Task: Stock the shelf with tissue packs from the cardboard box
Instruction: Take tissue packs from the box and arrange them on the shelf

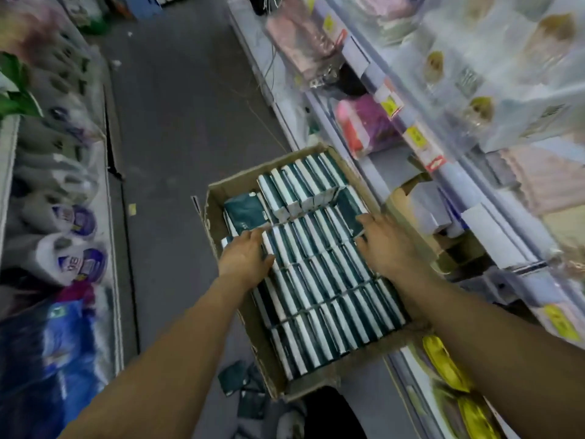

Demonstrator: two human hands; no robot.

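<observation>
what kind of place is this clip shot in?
Most likely a shop aisle, probably a supermarket. Product shelves line both sides, the right shelf carries yellow price tags on its edge, and a cardboard box of tissue packs sits by the floor, both hands reaching in.

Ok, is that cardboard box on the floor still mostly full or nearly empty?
Mostly full. The cardboard box holds rows of tissue packs standing on edge, almost wall to wall; only its far left corner has a gap, with packs lying flat.
</observation>
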